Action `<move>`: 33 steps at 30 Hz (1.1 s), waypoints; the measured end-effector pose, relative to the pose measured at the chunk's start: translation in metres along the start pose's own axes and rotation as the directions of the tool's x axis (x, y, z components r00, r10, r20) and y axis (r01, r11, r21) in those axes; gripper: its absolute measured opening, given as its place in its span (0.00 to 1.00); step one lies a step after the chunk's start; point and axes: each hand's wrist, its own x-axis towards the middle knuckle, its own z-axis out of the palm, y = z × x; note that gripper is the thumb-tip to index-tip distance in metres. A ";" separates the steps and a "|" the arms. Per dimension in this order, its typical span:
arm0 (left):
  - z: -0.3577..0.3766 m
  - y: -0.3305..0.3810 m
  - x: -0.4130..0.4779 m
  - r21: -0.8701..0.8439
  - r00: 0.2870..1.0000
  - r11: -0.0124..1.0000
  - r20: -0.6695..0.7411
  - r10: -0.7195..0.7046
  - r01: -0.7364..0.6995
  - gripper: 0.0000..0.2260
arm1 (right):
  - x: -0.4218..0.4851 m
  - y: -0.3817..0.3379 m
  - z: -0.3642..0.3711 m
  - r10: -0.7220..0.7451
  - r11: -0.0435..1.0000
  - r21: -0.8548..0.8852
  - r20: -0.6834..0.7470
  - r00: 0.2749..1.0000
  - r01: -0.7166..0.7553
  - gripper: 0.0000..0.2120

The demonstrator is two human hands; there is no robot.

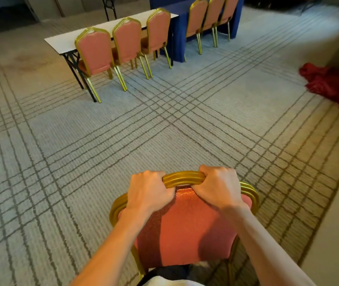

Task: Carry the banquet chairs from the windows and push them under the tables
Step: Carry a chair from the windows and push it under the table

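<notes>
Both hands gripping: left hand (148,190) and right hand (218,186) curl close together round the ribbed gold top rail of a banquet chair (185,228), well short of the white bench (61,43). Looks like six are done: three chairs (127,38) tucked at the white bench, three more (212,15) at the blue-draped bench (178,38) just beside it. This one is not yet placed. Salmon patterned upholstery, arched metal frames, flat line-grid carpet (164,120). Crumpled red cloth heap (333,83) well apart from the white bench.
</notes>
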 end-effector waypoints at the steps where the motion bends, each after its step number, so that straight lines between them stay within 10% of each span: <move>1: 0.006 0.001 0.020 -0.014 1.000 1.000 0.000 0.011 -0.011 0.16 | 0.015 0.009 0.002 0.024 1.000 -0.005 0.012 1.000 -0.024 0.15; 20: 0.050 0.096 0.395 -0.093 0.909 0.909 -0.145 0.390 -0.405 0.15 | 0.283 0.204 0.006 0.194 0.966 -0.149 -0.136 0.972 -0.214 0.20; 33: 0.083 0.190 0.655 -0.097 0.904 0.910 -0.196 0.381 -0.404 0.15 | 0.510 0.384 0.011 0.194 0.977 -0.071 -0.064 0.979 -0.199 0.19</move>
